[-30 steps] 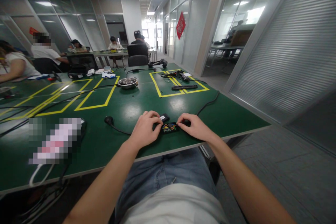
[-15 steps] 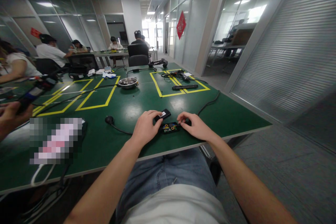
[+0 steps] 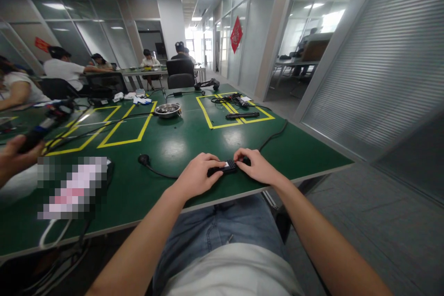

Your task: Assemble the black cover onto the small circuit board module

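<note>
My left hand (image 3: 197,175) grips a small black casing cover (image 3: 231,164) with a white label, thumb at the near side and fingers on top. The cover lies over the lower half of a black power adapter, and its circuit board is hidden from sight. At the adapter's right end my right hand (image 3: 257,166) is closed in a pinch, where a black cord (image 3: 273,136) leads away to the right. What its fingertips hold is too small to make out. Another cord runs left, past my left hand, to a black plug (image 3: 143,160) on the table.
On the green table (image 3: 187,143), a metal bowl (image 3: 168,110) holds small parts. Beyond are a black bar (image 3: 242,115) and tangled cables (image 3: 231,98) within yellow tape. At left, a co-worker's hand (image 3: 21,157) grips a dark tool (image 3: 43,127), near a blurred-out object (image 3: 74,187).
My left hand has brought the cover down and toward me onto the adapter, covering the exposed board. My right hand has stayed at the adapter's right end.
</note>
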Demonstrator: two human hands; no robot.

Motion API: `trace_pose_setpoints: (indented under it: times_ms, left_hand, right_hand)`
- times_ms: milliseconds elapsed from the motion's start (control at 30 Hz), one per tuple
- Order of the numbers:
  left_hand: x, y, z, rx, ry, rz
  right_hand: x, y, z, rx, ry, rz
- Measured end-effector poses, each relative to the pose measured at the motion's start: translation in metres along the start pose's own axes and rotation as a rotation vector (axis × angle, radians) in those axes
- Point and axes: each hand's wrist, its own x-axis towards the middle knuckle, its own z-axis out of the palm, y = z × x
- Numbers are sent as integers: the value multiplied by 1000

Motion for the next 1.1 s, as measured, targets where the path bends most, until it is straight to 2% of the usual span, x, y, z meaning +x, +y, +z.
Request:
trace_pose_setpoints:
  times_ms: [133, 233, 300, 400, 600, 733, 800, 1100]
  left_hand:
    - [1, 1, 2, -37, 53, -51]
    - [2, -2, 1, 16, 197, -179]
    - [4, -5, 1, 76, 253, -282]
    - [5, -9, 2, 115, 201, -341]
    - [-1, -5, 0, 127, 230, -190]
    - [-7, 2, -6, 93, 39, -172]
    - [-7, 4, -8, 90, 4, -200]
    - [-5, 6, -11, 105, 74, -223]
  right_hand:
    - [1, 0, 0, 54, -13, 3]
    - [1, -1, 0, 76, -5, 10]
    - [1, -2, 1, 90, -10, 3]
    - [1, -4, 0, 99, -23, -5]
    - [1, -5, 0, 92, -9, -10]
    - [0, -7, 1, 97, -7, -15]
    - [0, -8, 1, 107, -13, -1]
    - [-1, -11, -1, 146, 39, 1]
